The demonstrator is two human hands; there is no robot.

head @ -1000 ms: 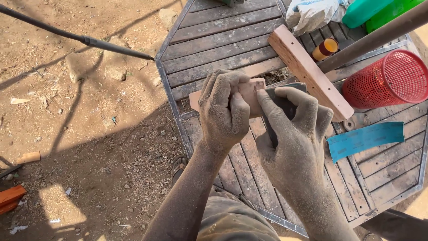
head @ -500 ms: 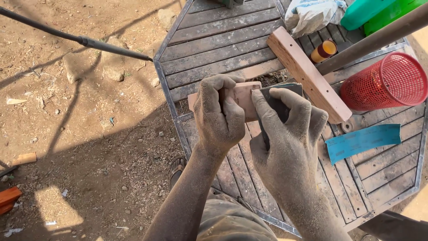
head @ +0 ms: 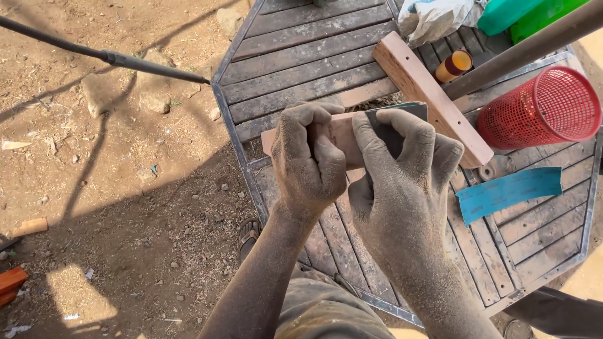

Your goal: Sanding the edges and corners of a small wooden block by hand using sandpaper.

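Your left hand [head: 309, 160] has a closed grip around a short pale wooden block [head: 342, 133], fingers curled over its top and holding it above the slatted counter [head: 301, 56]. Your right hand [head: 402, 188] is closed too, pressing a dark sheet of sandpaper [head: 397, 119] against the block's right end, fingertips spread over the sheet. Both hands and forearms are thick with dust.

You appear to be in the middle of sanding: the block is steadied by the left grip while the right works the abrasive on it. The next stroke calls for firm hold on the left and even pressure along the surface, so the sheet does not fold or slip off the end.

Just beyond your right grip a longer wooden plank [head: 433, 94] lies diagonally on the counter. Past it stands a small cylindrical container [head: 453, 64], yellow with a dark band, its label too small to make out. Further right lies a red mesh basket [head: 540, 107] on its side, and below it, right of your right hand, a flat blue strip of sandpaper [head: 509, 193]. At the far top sit a crumpled whitish bag [head: 436, 17] and green plastic containers [head: 521, 12].
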